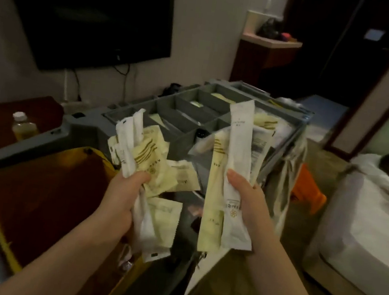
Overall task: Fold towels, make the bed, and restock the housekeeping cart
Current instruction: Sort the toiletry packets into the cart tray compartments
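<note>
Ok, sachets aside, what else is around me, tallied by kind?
Bottle: 1
Wall screen: 1
Cart: 1
Bed: 1
Total: 4
Sachets: too bunched to count.

Gold wavy lines are printed on the cream packets (153, 161); the long sachet (238, 141) is coloured white, the cart tray (115, 113) grey.

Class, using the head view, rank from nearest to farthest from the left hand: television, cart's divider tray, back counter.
1. Divider tray, just ahead of the left hand.
2. Television, on the left wall.
3. Back counter, by the far doorway.
</note>
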`<state>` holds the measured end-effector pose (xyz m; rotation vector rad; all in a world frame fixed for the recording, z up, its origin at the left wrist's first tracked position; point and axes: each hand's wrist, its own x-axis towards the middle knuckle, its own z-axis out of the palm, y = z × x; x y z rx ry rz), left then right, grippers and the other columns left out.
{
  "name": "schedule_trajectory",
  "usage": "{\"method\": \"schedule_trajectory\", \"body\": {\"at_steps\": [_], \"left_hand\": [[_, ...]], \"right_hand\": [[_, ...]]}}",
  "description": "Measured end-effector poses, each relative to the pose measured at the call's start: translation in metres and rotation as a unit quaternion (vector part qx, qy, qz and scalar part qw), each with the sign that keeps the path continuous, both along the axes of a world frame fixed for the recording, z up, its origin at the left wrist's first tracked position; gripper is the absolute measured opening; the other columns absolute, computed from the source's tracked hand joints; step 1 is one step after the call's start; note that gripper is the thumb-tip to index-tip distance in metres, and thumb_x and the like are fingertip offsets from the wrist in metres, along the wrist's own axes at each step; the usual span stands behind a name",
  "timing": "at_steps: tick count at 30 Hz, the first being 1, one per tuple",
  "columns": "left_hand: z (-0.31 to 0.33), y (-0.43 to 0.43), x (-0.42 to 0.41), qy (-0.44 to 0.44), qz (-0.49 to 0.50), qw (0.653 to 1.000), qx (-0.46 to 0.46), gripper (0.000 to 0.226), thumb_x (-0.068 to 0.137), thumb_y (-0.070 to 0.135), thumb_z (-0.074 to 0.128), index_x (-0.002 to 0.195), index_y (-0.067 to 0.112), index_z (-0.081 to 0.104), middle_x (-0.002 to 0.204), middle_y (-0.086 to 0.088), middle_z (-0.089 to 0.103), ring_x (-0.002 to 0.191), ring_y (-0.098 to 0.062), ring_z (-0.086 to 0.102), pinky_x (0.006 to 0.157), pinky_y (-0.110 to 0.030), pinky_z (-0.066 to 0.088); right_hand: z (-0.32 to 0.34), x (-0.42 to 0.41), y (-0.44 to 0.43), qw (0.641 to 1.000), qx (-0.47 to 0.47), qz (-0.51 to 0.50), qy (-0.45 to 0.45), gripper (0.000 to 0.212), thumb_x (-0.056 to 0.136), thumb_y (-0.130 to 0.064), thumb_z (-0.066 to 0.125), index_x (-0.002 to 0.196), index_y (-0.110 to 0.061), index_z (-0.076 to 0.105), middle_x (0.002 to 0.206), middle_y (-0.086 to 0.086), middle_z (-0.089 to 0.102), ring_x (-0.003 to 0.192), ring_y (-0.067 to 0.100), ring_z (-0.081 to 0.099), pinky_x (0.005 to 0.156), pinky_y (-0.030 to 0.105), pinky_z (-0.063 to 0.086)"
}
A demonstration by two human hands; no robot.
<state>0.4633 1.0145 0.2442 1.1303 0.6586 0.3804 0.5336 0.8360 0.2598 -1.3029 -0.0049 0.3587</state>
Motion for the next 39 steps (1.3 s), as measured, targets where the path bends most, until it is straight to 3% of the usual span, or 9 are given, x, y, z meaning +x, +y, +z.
{"method": "schedule_trajectory", "body": {"at_steps": [3,6,9,14,19,22,24,33,39], "left_hand": [[0.008,-0.027,0.032,0.018,0.037,0.999,0.008,0.031,0.092,0.004,0.052,0.116,0.024,0.055,0.103,-0.004,0.066,0.094,-0.024,0.063,0.087,-0.04,0.051],[0.014,-0.048,0.065,0.034,0.057,0.997,0.031,0.036,0.091,0.006,0.053,0.123,0.022,0.054,0.109,-0.007,0.065,0.099,-0.028,0.061,0.093,-0.047,0.049],[0.017,-0.059,0.098,0.052,0.076,0.995,0.033,0.035,0.091,0.006,0.051,0.122,0.023,0.052,0.099,-0.005,0.063,0.088,-0.026,0.061,0.074,-0.038,0.052],[0.012,-0.059,0.146,0.045,0.089,0.995,0.005,0.04,0.091,0.005,0.049,0.128,0.02,0.053,0.103,-0.009,0.067,0.089,-0.028,0.063,0.072,-0.038,0.054],[0.009,-0.045,0.195,0.02,0.116,0.992,-0.052,0.042,0.09,0.005,0.051,0.131,0.017,0.051,0.111,-0.014,0.064,0.098,-0.033,0.061,0.09,-0.049,0.05],[0.004,-0.041,0.222,0.03,0.136,0.985,-0.101,0.032,0.09,0.002,0.052,0.119,0.013,0.056,0.095,-0.015,0.066,0.083,-0.031,0.064,0.073,-0.039,0.054],[0.004,-0.038,0.236,0.04,0.129,0.984,-0.117,0.033,0.088,0.003,0.055,0.119,0.012,0.057,0.096,-0.014,0.067,0.085,-0.032,0.065,0.076,-0.041,0.055],[0.035,-0.04,0.278,-0.045,0.247,0.959,-0.131,0.025,0.087,0.008,0.057,0.111,0.015,0.063,0.097,-0.018,0.07,0.087,-0.035,0.066,0.067,-0.042,0.053],[0.045,-0.07,0.31,-0.098,0.286,0.948,-0.101,0.027,0.087,0.013,0.057,0.114,0.014,0.063,0.103,-0.018,0.07,0.096,-0.037,0.066,0.078,-0.052,0.052]], "right_hand": [[0.007,0.046,-0.01,0.999,0.027,0.044,-0.005,0.009,0.086,-0.02,0.064,0.095,-0.019,0.061,0.072,0.001,0.069,0.056,0.014,0.068,0.047,0.026,0.053],[0.01,0.084,-0.014,0.995,0.048,0.092,-0.01,0.017,0.085,-0.022,0.065,0.101,-0.017,0.062,0.082,0.005,0.07,0.069,0.02,0.069,0.061,0.034,0.056],[0.012,0.115,-0.006,0.99,0.048,0.132,-0.014,0.024,0.083,-0.023,0.066,0.106,-0.015,0.062,0.088,0.008,0.07,0.077,0.025,0.069,0.071,0.041,0.056],[0.012,0.156,0.019,0.984,0.063,0.162,-0.046,0.013,0.083,-0.015,0.066,0.096,-0.016,0.064,0.083,0.006,0.072,0.075,0.023,0.071,0.068,0.037,0.06],[0.02,0.198,0.027,0.973,0.079,0.202,-0.083,0.042,0.074,-0.03,0.072,0.112,-0.014,0.06,0.098,0.012,0.071,0.091,0.032,0.069,0.078,0.047,0.057],[0.026,0.229,0.03,0.966,0.083,0.223,-0.102,0.035,0.073,-0.026,0.067,0.105,-0.014,0.061,0.082,0.003,0.073,0.076,0.021,0.072,0.06,0.033,0.058],[0.03,0.247,0.032,0.962,0.08,0.244,-0.098,0.025,0.077,-0.02,0.064,0.101,-0.015,0.061,0.075,0.0,0.073,0.068,0.017,0.071,0.054,0.026,0.055],[0.009,0.337,0.019,0.897,-0.021,0.435,-0.075,0.048,0.064,-0.031,0.069,0.11,-0.015,0.062,0.087,0.001,0.075,0.079,0.017,0.072,0.061,0.028,0.056],[0.007,0.378,-0.001,0.847,-0.02,0.526,-0.069,0.036,0.073,-0.019,0.076,0.106,-0.016,0.063,0.082,-0.002,0.075,0.075,0.014,0.072,0.058,0.024,0.055]]}}
